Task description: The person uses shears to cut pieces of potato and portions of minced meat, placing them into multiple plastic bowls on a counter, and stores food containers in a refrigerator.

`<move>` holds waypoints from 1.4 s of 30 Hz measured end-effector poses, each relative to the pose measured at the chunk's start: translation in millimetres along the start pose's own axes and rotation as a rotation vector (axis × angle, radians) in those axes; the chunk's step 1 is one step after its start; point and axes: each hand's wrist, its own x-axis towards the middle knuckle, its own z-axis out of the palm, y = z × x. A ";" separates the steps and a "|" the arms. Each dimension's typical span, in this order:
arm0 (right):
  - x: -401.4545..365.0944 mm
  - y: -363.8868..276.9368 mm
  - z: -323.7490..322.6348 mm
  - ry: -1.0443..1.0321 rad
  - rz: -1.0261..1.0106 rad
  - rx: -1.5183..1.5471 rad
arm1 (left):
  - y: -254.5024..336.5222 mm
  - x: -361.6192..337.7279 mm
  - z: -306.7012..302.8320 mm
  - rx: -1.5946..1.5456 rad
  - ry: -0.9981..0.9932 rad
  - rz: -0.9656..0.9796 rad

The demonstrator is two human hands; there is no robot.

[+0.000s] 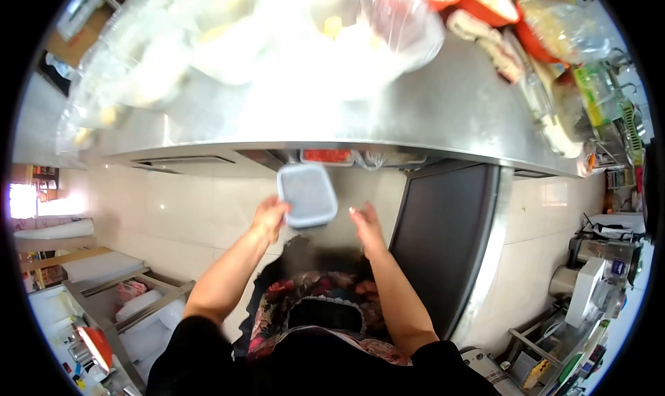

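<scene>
A rectangular plastic container with a clear lid [307,194] is in front of me, just below the edge of the steel counter [443,112]. My left hand [271,217] grips its left side. My right hand [365,224] is open to the right of it, fingers spread, a short gap away from the container. Both forearms reach forward over my patterned apron.
Clear plastic bags [228,36] and red bowls of food [485,1] crowd the counter top. An open dark cabinet door [443,237] hangs to the right. Metal shelving [125,306] stands at lower left, kitchen machines [596,278] at lower right.
</scene>
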 end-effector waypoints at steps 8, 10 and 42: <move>-161.8 -80.3 92.9 -1.100 0.119 0.716 | 65.3 -259.3 -97.4 -0.332 -0.551 -0.076; -195.1 -107.6 108.6 -1.200 0.108 0.843 | 82.8 -294.1 -101.3 -0.289 -0.639 -0.065; -162.3 -349.1 -82.1 -1.224 -0.208 0.672 | 356.4 -296.0 209.9 1.091 -0.341 1.123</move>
